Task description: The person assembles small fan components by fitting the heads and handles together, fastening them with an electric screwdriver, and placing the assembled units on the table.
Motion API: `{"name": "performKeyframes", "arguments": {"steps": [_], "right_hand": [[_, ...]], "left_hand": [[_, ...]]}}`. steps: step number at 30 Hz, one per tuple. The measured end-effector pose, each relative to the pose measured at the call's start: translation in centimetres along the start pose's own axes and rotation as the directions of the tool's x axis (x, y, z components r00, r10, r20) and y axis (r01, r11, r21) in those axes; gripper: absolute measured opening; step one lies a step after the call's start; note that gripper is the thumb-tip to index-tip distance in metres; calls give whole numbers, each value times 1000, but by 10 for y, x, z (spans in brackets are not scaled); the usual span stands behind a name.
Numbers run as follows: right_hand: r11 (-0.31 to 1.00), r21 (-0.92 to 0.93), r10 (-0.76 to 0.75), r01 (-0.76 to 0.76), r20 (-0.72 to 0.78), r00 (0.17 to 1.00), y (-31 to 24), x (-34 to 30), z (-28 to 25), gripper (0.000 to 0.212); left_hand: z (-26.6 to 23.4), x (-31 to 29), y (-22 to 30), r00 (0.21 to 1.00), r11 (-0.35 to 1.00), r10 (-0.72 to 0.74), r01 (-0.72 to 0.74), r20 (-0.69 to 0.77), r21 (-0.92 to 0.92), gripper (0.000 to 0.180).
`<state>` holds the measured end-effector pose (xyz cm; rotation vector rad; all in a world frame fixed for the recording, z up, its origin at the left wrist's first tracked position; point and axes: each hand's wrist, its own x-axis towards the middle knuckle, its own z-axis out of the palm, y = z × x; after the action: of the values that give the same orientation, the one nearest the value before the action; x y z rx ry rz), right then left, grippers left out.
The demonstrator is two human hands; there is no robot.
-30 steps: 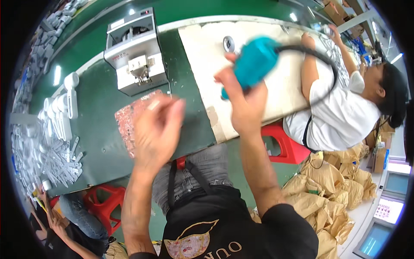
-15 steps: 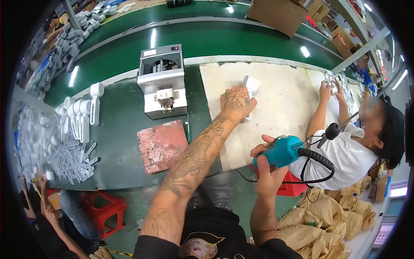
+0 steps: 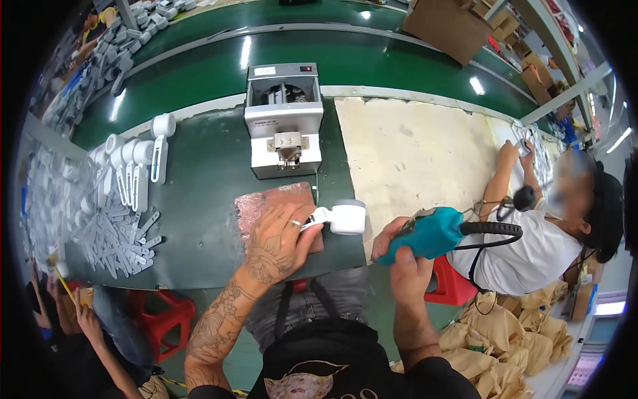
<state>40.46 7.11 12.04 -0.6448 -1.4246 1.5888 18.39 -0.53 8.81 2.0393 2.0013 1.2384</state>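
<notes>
My left hand grips the handle of a white plastic part with a round head, holding it just over the near edge of the green bench, beside a pink foam pad. My right hand is wrapped around a teal electric screwdriver, its black cable running off to the right. The screwdriver's tip points left toward the white part, a short gap away.
A grey screw-feeder machine stands behind the pad. Rows and a heap of white plastic parts lie at the left. A beige mat covers the bench to the right, where a seated person in white works. Red stools stand below.
My left hand has pulled back from the beige mat toward me, now carrying the white part over the pink pad. The right hand with the screwdriver has risen closer to it.
</notes>
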Motion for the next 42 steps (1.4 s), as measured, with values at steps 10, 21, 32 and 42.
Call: {"name": "performKeyframes", "arguments": {"steps": [10, 21, 32, 42], "right_hand": [[983, 156, -105, 93, 67, 992, 0, 29, 62, 72], [978, 153, -153, 140, 75, 985, 9, 49, 79, 80], [983, 129, -138, 129, 69, 988, 16, 55, 81, 81], [981, 127, -152, 143, 65, 986, 27, 64, 86, 79]], "left_hand": [[-12, -10, -8, 997, 999, -24, 26, 73, -22, 29], [-13, -9, -9, 993, 997, -55, 59, 106, -44, 26], [-5, -12, -11, 996, 996, -79, 81, 45, -31, 29], [-5, -11, -17, 994, 988, -91, 98, 66, -117, 28]]}}
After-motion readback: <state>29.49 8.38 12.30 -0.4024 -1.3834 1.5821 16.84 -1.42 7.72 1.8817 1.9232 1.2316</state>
